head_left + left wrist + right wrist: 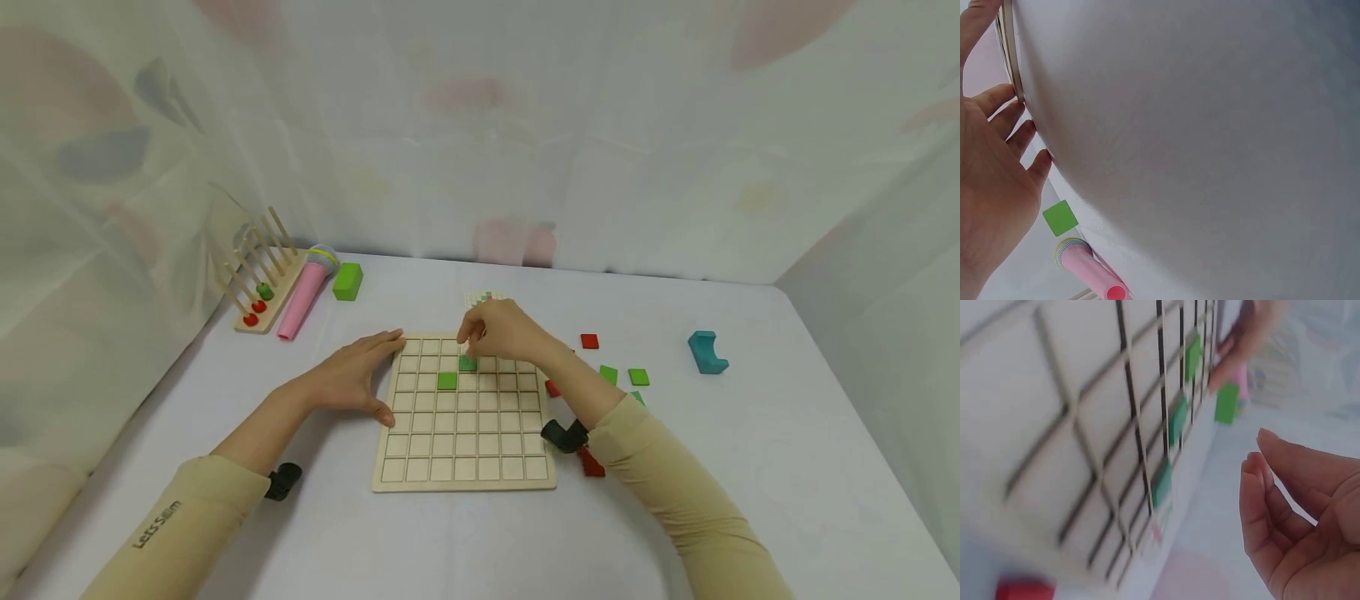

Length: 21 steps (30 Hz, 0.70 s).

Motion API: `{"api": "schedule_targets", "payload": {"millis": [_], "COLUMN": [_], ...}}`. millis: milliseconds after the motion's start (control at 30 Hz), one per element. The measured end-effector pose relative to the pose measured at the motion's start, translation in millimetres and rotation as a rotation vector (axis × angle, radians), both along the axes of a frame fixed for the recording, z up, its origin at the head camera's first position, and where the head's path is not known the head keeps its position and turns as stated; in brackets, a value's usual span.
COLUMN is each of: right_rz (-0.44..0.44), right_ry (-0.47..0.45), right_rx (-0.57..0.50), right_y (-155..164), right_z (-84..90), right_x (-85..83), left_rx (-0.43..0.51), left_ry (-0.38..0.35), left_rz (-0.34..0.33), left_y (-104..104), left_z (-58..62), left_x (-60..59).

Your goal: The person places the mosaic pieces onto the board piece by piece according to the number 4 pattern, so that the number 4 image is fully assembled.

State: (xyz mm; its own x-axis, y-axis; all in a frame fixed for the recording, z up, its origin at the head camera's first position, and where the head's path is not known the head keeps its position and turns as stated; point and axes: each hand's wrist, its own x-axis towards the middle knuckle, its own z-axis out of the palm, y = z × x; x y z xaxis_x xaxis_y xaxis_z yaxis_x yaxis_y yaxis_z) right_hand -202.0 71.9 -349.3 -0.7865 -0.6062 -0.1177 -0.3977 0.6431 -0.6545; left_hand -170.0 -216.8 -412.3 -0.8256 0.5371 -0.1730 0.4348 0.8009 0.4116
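A square wooden grid board (465,446) lies in front of me. On its upper rows are a light green tile (447,381) and a darker green tile (468,363). The right wrist view shows another green tile (1162,482), which my right hand hides in the head view. My right hand (501,331) hovers over the far rows; its fingers bend loosely, with a gap to the thumb and nothing between them. Along the board's left edge my left hand (352,375) is spread, fingertips at the far corner and thumb on the side.
Loose red tiles (590,342) and green tiles (638,377) lie right of the board. A small patterned card (480,297) is behind it. At the back left are a green block (348,282), a pink microphone (302,302) and a peg stand (253,327). A teal curved block (705,353) stands right.
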Motion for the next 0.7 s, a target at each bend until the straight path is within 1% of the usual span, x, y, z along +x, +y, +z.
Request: {"api": "schedule_targets", "payload": {"millis": [133, 333, 500, 700], "right_rz": [-0.036, -0.091, -0.116, -0.117], "right_ry": [0.007, -0.002, -0.032, -0.107], "right_rx": [0.001, 0.034, 0.081, 0.141], "right_y": [30.1, 75.5, 110.6, 148.2], "right_z": [8.3, 11.5, 3.6, -10.0], "right_x": [-1.6, -5.5, -9.8, -11.0], "left_rx": [-0.001, -0.016, -0.010, -0.004], "left_ry": [0.006, 0.020, 0.015, 0.012], "left_rz": [-0.007, -0.009, -0.004, -0.001], "left_y": [0.8, 0.0, -0.6, -0.5], "left_z": [0.6, -0.7, -1.0, -1.1], "left_x": [0.3, -0.2, -0.7, -0.2]}}
